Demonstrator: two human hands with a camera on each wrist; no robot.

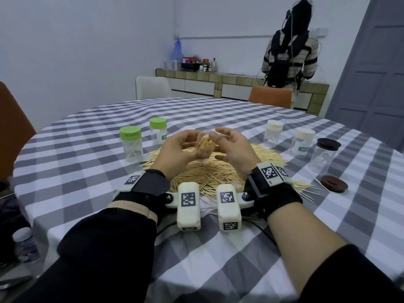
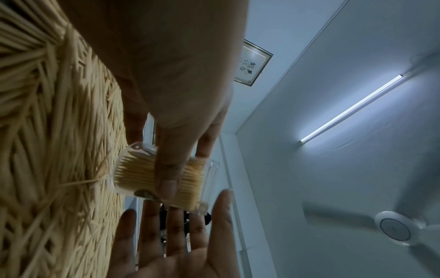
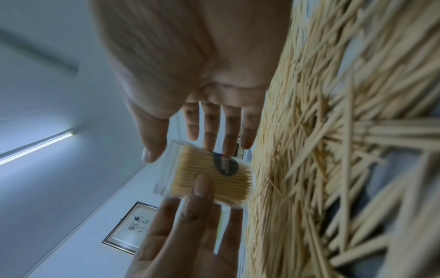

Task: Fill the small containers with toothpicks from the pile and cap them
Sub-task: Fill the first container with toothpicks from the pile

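Our left hand [image 1: 175, 147] grips a clear jar [image 1: 205, 147] packed with toothpicks, thumb on one side and fingers curled round the other, holding it tilted above the pile [image 1: 209, 171]. Our right hand [image 1: 231, 147] is beside it with the fingers spread and nearly straight; in the head view its fingertips seem to meet the jar's rim, but from the wrist views we cannot tell whether they touch. In the left wrist view the thumb [image 2: 166, 169] lies across the jar [image 2: 142, 175], and in the right wrist view the open palm [image 3: 214, 56] faces the jar [image 3: 209, 175].

The tabletop [image 1: 218, 248] is round, under a grey and white checked cloth, with the pile spread across its middle and a few stray toothpicks at the right. Chairs stand at the far edge, a sideboard [image 1: 218, 82] runs along the back wall, and another person [image 1: 288, 53] stands there facing away.

To the left stand two jars with green caps [image 1: 130, 133], [image 1: 157, 123], the nearer one holding a few toothpicks. To the right are two jars with cream caps [image 1: 275, 125], [image 1: 305, 133], then a jar with a brown cap [image 1: 328, 144] resting on it. A second brown cap [image 1: 333, 182] lies flat on the cloth just in front of that jar.
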